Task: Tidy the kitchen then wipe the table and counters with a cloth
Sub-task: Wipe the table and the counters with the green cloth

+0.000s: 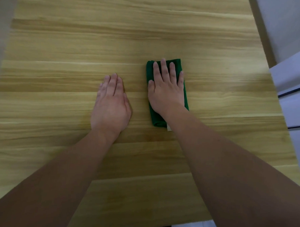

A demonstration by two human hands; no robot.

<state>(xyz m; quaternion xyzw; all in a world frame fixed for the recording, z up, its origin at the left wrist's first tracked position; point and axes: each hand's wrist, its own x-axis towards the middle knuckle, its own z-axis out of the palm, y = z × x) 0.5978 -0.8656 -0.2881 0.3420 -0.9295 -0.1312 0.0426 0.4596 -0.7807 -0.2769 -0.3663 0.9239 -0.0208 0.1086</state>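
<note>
Right hand (166, 90) flat on folded green cloth (185, 98), fingers (163, 69) spread, gripping nothing. Left hand (111, 104) at 9 o'clock, palm down on wooden worktop (61, 74), fingers together, empty.

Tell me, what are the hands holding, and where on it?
Nothing is gripped. The right hand lies flat on the middle of the folded green cloth, pressing it onto the wooden table. The left hand rests bare on the table.
</note>
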